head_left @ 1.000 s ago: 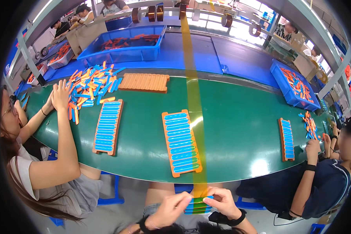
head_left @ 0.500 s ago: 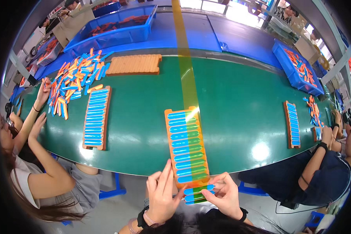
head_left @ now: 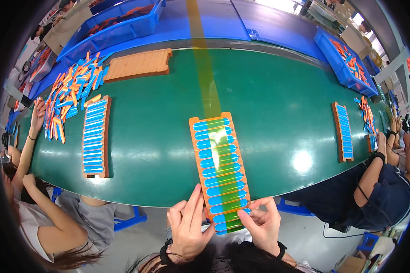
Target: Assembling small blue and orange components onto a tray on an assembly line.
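The top edge cuts off the amber tape [head_left: 202,68].

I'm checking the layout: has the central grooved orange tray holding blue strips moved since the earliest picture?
Yes, nearer: the orange tray now juts past the near edge of the glossy green table; earlier, none overhung.

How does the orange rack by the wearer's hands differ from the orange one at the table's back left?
The near rack carries blue strips; the far rack shows bare grooves. Amber tape runs over the near rack, none over the far rack. The near rack stretches front to back; the far rack lies crosswise. Both are orange and oblong.
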### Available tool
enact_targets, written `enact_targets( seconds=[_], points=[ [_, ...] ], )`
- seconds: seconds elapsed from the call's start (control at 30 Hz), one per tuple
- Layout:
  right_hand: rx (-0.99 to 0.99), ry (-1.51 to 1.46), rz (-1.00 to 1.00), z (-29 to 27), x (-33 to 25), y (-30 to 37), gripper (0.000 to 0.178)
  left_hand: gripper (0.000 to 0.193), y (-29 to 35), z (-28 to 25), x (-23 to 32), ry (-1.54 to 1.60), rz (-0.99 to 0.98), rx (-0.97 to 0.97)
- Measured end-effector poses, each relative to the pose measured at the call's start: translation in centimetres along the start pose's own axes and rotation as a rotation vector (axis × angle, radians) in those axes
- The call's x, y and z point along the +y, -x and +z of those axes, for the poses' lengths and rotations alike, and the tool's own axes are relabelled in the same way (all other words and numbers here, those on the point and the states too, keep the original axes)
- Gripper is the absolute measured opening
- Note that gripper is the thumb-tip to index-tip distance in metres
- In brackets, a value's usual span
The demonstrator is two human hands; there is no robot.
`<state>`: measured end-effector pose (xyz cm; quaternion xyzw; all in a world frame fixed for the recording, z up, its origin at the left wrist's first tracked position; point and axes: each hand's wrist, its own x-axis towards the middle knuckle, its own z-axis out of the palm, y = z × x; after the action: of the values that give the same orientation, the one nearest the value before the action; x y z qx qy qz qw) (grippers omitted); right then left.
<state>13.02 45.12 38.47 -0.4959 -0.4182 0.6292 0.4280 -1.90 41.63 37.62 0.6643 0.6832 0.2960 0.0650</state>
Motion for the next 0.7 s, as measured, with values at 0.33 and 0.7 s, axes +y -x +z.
enact_targets(
  seconds=[0.33, 0.7],
  points=[
    [0.018, -0.014, 0.018, 0.1, -0.3, -0.2, 0.028, 0.011, -2.2, -2.5, -3.8, -0.076, 0.761, -0.043],
    [-0.087, 0.324, 0.078, -1.2, -1.6, -0.7, 0.026, 0.014, -2.6, -2.4, -4.8, 0.06, 0.708, -0.309]
  ],
)
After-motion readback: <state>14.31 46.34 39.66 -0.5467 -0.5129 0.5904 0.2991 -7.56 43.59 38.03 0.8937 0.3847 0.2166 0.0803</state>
